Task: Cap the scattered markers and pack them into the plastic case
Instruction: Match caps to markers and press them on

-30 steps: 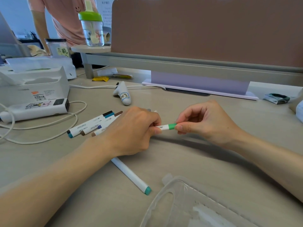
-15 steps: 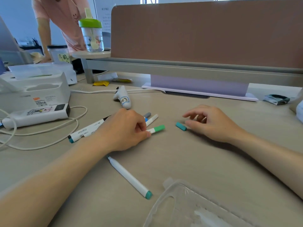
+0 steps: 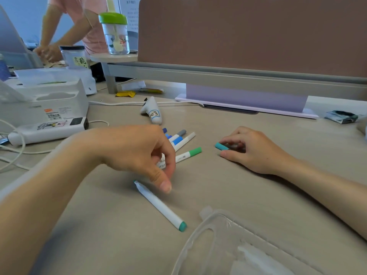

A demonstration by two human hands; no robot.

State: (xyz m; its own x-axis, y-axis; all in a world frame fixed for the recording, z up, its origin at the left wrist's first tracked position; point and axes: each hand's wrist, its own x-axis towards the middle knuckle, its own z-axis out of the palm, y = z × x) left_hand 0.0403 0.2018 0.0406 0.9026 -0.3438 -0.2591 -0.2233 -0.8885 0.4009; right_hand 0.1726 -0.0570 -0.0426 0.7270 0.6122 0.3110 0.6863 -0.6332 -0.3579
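Lying nearest is the clear plastic case (image 3: 214, 231), with no markers visible in the part that shows. Just beyond it rests a white marker with a teal end (image 3: 159, 205), uncapped at its far tip. The left hand (image 3: 139, 153) hovers above that tip, fingers loosely curled around nothing. Farther out lie a green-capped white marker (image 3: 188, 153) and a cluster of blue and grey capped markers (image 3: 178, 137). The right hand (image 3: 256, 149) rests on the beige desk (image 3: 258, 195), fingertips closing on a loose teal cap (image 3: 221, 146); whether it is gripped I cannot tell. Capping seems in hand: next, lift both pieces, align and press.
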